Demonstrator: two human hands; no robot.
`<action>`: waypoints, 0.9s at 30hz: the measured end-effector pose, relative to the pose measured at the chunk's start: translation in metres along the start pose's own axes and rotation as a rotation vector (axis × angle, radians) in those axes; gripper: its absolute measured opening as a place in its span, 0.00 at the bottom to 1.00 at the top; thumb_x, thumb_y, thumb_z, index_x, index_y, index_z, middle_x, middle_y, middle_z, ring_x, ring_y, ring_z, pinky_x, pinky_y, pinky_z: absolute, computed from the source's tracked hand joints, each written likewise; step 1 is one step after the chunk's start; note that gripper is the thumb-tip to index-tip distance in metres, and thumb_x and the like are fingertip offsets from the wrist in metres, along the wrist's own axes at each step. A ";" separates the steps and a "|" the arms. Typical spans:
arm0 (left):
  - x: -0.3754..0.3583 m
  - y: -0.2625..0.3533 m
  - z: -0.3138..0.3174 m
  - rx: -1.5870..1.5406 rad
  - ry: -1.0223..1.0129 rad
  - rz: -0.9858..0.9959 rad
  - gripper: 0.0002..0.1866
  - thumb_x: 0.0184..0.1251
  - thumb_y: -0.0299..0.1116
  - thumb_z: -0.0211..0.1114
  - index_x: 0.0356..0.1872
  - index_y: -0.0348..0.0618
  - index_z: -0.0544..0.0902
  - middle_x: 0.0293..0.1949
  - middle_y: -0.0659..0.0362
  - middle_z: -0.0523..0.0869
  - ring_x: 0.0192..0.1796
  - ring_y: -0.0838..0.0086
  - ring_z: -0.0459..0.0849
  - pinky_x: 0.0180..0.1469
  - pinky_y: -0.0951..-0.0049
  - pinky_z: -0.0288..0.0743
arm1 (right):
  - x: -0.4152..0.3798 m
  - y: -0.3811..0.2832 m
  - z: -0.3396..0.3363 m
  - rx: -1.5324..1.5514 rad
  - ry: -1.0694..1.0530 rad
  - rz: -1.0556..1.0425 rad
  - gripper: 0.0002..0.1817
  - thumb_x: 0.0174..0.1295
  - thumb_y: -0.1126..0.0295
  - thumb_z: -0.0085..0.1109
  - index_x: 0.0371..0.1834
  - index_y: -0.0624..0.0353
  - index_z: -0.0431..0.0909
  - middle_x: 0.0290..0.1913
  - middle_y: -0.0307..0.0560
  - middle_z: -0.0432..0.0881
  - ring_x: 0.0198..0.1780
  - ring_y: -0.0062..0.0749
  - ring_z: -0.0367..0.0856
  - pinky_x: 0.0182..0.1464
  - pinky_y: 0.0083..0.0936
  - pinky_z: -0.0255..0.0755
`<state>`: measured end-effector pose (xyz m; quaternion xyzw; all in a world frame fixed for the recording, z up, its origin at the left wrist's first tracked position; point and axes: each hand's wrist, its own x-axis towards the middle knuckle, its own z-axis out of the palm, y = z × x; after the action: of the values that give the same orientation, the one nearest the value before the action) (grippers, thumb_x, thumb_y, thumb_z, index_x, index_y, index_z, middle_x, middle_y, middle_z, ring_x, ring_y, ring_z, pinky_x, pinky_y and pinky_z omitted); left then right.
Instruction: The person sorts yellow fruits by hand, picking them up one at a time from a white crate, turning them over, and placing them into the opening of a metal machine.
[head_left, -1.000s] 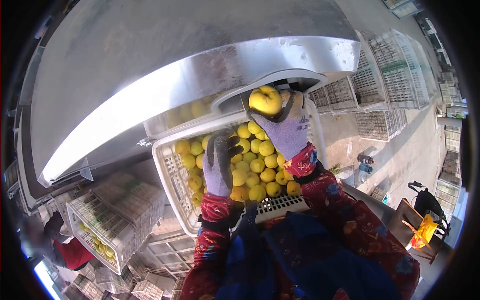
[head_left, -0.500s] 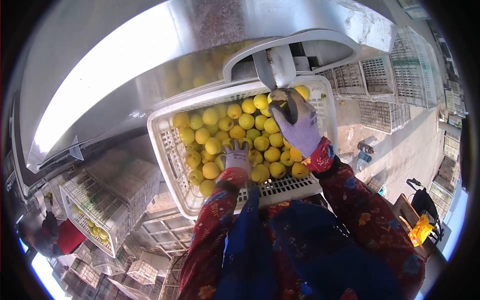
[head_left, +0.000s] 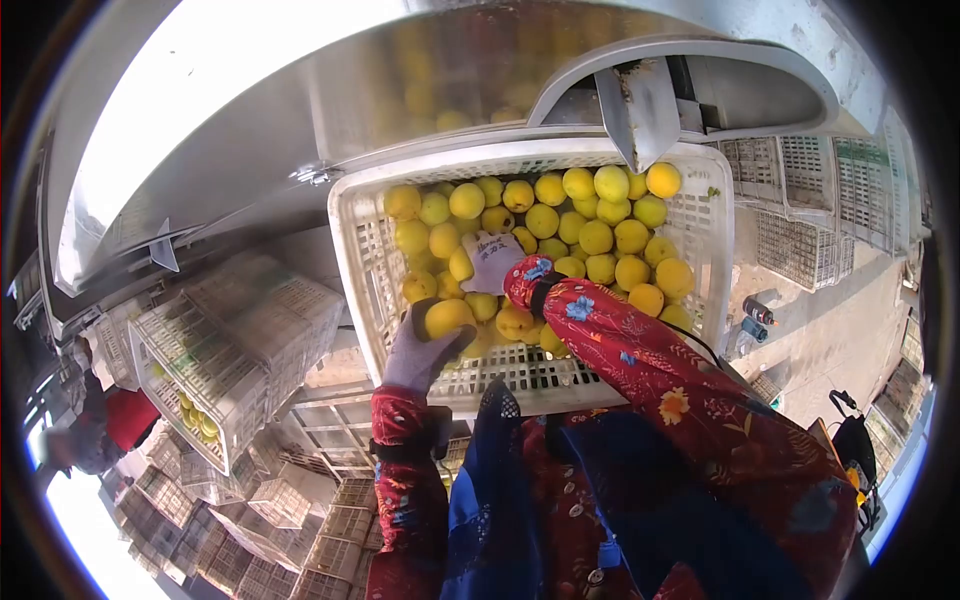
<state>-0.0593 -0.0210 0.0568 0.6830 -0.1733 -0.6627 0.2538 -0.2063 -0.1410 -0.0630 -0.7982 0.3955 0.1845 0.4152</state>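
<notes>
While you lean over the work, the biggest thing ahead of you is the curved metal machine housing (head_left: 250, 110), which fills the top of the view, with a grey chute flap (head_left: 640, 105) hanging down from its opening over the far edge of the crate. Below it sits the white slatted plastic crate (head_left: 365, 270), loaded with yellow fruit (head_left: 595, 235) across most of its floor, bare slats showing along the near edge. Off to your left stand stacked white crates (head_left: 240, 340), one holding a few yellow fruits, and another person in a red top (head_left: 120, 420) is low at the left edge. Your right hand (head_left: 492, 262), gloved, lies among the fruit near the crate's middle; its grip looks flat and spread, though the sleeve hides enough that you cannot tell for sure what it has. Your left hand (head_left: 415, 350), gloved too, has its grip curled around one yellow fruit (head_left: 448, 318), held at the crate's near left corner, just above the slats
</notes>
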 end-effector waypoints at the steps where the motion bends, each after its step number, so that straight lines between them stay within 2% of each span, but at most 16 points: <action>1: -0.010 0.003 -0.001 -0.243 0.110 0.081 0.31 0.57 0.33 0.79 0.60 0.36 0.74 0.47 0.52 0.82 0.47 0.65 0.86 0.44 0.67 0.85 | -0.004 -0.002 -0.002 0.011 0.004 0.003 0.45 0.51 0.45 0.67 0.68 0.61 0.66 0.62 0.60 0.76 0.63 0.53 0.76 0.63 0.44 0.71; 3: -0.013 0.003 -0.002 -0.619 0.138 0.237 0.33 0.61 0.41 0.77 0.61 0.36 0.73 0.48 0.52 0.83 0.48 0.63 0.87 0.46 0.63 0.86 | -0.034 0.001 -0.016 0.230 0.069 -0.024 0.45 0.49 0.48 0.70 0.69 0.57 0.65 0.63 0.63 0.74 0.62 0.56 0.76 0.62 0.46 0.72; 5: 0.009 -0.023 -0.004 -0.402 0.119 0.394 0.39 0.64 0.56 0.70 0.66 0.37 0.70 0.57 0.48 0.80 0.57 0.60 0.82 0.55 0.55 0.83 | -0.075 0.003 -0.037 0.342 0.135 -0.129 0.45 0.49 0.50 0.72 0.70 0.55 0.64 0.63 0.64 0.73 0.62 0.59 0.76 0.62 0.47 0.72; 7: 0.009 0.004 0.027 -0.735 -0.021 0.346 0.42 0.64 0.62 0.67 0.67 0.38 0.69 0.60 0.47 0.78 0.61 0.57 0.80 0.60 0.53 0.80 | -0.115 0.000 -0.055 0.369 0.269 -0.171 0.45 0.49 0.53 0.74 0.71 0.52 0.64 0.63 0.64 0.72 0.61 0.60 0.76 0.61 0.47 0.73; 8: 0.007 0.017 0.040 -0.699 -0.074 0.333 0.44 0.63 0.64 0.67 0.67 0.37 0.68 0.62 0.46 0.77 0.64 0.55 0.78 0.65 0.51 0.75 | -0.134 -0.004 -0.068 0.380 0.342 -0.194 0.45 0.49 0.55 0.74 0.71 0.51 0.64 0.63 0.64 0.72 0.61 0.61 0.76 0.61 0.47 0.73; 11: 0.007 0.038 0.071 -0.874 -0.244 0.340 0.47 0.66 0.71 0.56 0.69 0.36 0.65 0.66 0.44 0.72 0.69 0.54 0.74 0.69 0.51 0.72 | -0.171 -0.002 -0.093 0.686 0.790 -0.335 0.44 0.48 0.65 0.79 0.70 0.58 0.66 0.63 0.60 0.73 0.57 0.47 0.80 0.52 0.34 0.79; 12: 0.006 0.045 0.080 -0.888 -0.280 0.340 0.47 0.67 0.72 0.53 0.69 0.36 0.65 0.67 0.44 0.72 0.69 0.54 0.73 0.69 0.51 0.71 | -0.186 -0.008 -0.107 0.593 0.862 -0.345 0.43 0.49 0.66 0.80 0.68 0.62 0.67 0.61 0.56 0.75 0.54 0.42 0.81 0.48 0.30 0.79; 13: 0.003 0.056 0.090 -0.901 -0.316 0.341 0.48 0.67 0.73 0.50 0.69 0.36 0.65 0.67 0.45 0.71 0.69 0.54 0.73 0.70 0.52 0.71 | -0.192 -0.012 -0.114 0.464 0.949 -0.371 0.42 0.49 0.64 0.80 0.67 0.63 0.68 0.59 0.55 0.77 0.52 0.42 0.82 0.49 0.33 0.79; 15: 0.003 0.067 0.104 -0.921 -0.353 0.330 0.47 0.67 0.75 0.48 0.70 0.41 0.65 0.67 0.47 0.73 0.69 0.55 0.73 0.69 0.54 0.71 | -0.195 -0.006 -0.114 0.357 1.078 -0.318 0.44 0.47 0.68 0.82 0.68 0.63 0.67 0.64 0.55 0.74 0.60 0.39 0.79 0.60 0.33 0.75; 17: 0.008 0.073 0.115 -0.942 -0.354 0.318 0.47 0.65 0.76 0.49 0.73 0.50 0.66 0.65 0.52 0.76 0.66 0.58 0.76 0.67 0.58 0.72 | -0.196 -0.002 -0.124 0.539 1.093 -0.272 0.41 0.49 0.64 0.80 0.66 0.63 0.68 0.59 0.56 0.77 0.53 0.44 0.82 0.53 0.35 0.78; 18: 0.009 0.076 0.117 -0.880 -0.336 0.363 0.45 0.66 0.73 0.52 0.73 0.50 0.65 0.64 0.53 0.76 0.64 0.60 0.77 0.64 0.59 0.74 | -0.197 0.000 -0.129 0.630 1.096 -0.248 0.40 0.51 0.62 0.79 0.65 0.63 0.69 0.56 0.57 0.78 0.50 0.47 0.83 0.49 0.36 0.79; 21: 0.008 0.096 0.113 -0.697 -0.276 0.503 0.40 0.69 0.63 0.61 0.74 0.50 0.64 0.60 0.54 0.77 0.56 0.65 0.80 0.55 0.65 0.78 | -0.193 0.007 -0.156 0.623 1.216 -0.008 0.38 0.52 0.65 0.78 0.64 0.64 0.68 0.53 0.60 0.80 0.49 0.50 0.84 0.48 0.37 0.79; 22: 0.003 0.107 0.114 -0.621 -0.249 0.541 0.39 0.68 0.55 0.64 0.75 0.49 0.62 0.62 0.53 0.76 0.58 0.64 0.79 0.57 0.65 0.78 | -0.181 0.016 -0.164 0.564 1.295 0.004 0.37 0.53 0.66 0.76 0.63 0.64 0.67 0.50 0.61 0.81 0.48 0.52 0.85 0.47 0.39 0.79; 23: -0.003 0.117 0.114 -0.545 -0.220 0.577 0.39 0.67 0.47 0.67 0.75 0.48 0.61 0.63 0.52 0.75 0.60 0.62 0.79 0.58 0.64 0.79 | -0.173 0.023 -0.178 0.345 1.337 -0.029 0.37 0.53 0.65 0.76 0.63 0.65 0.67 0.48 0.62 0.82 0.47 0.54 0.85 0.47 0.39 0.79; 25: -0.002 0.123 0.116 -0.438 -0.194 0.666 0.41 0.64 0.40 0.67 0.76 0.47 0.59 0.65 0.51 0.73 0.63 0.60 0.77 0.61 0.63 0.77 | -0.138 0.040 -0.201 0.026 1.325 0.107 0.34 0.55 0.66 0.75 0.62 0.66 0.67 0.45 0.61 0.83 0.44 0.56 0.85 0.45 0.40 0.78; 27: 0.000 0.125 0.116 -0.344 -0.145 0.728 0.43 0.60 0.33 0.67 0.77 0.45 0.57 0.67 0.49 0.71 0.66 0.59 0.75 0.65 0.61 0.75 | -0.148 0.033 -0.214 0.092 1.360 0.059 0.33 0.56 0.68 0.74 0.62 0.66 0.67 0.43 0.60 0.83 0.43 0.51 0.85 0.43 0.38 0.78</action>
<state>-0.1625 -0.1357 0.1294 0.4761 -0.3077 -0.5954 0.5693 -0.3308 -0.2543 0.1380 -0.7071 0.5974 -0.3642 0.1027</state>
